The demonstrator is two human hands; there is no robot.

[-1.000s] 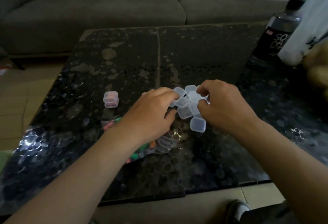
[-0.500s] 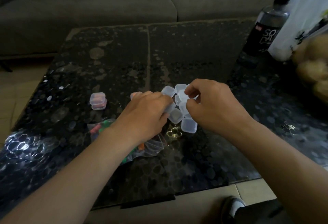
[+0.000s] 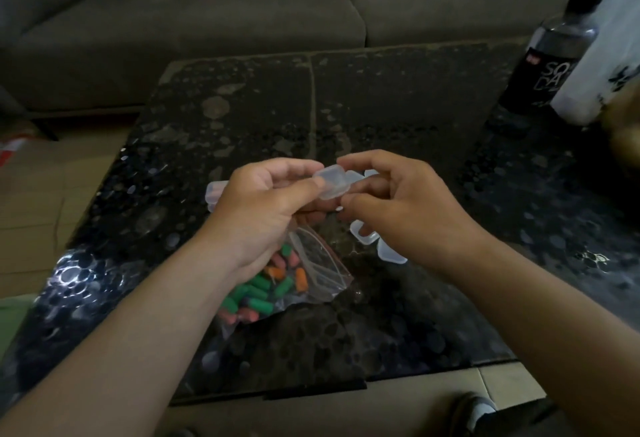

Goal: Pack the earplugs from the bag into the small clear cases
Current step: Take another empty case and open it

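Clear plastic case: small, square and see-through, lifted above the table between both hands, roughly at the middle of the view.
Left hand: closed around the case, thumb pressed on its near left edge and fingers curled underneath.
Right hand: fingers bent, index finger and thumb touching the right side of the same case; whether it pinches firmly cannot be told.
Bag: clear zip bag lying on the table just below the left wrist, its open mouth pointing towards the hands.
Earplugs: green, orange and pink foam pieces heaped inside the bag; none can be seen in the held case.
Other cases: several more clear cases lying on the table under and behind the right hand, partly hidden by it.
Case at left: another clear case peeking out behind the left hand, with something pinkish inside.
Table: dark, glossy, speckled top with pale worn patches.
Bottle: dark bottle with white lettering, standing at the far right corner of the table, beside a white plastic bag.
Sofa: grey-brown, beyond the table.
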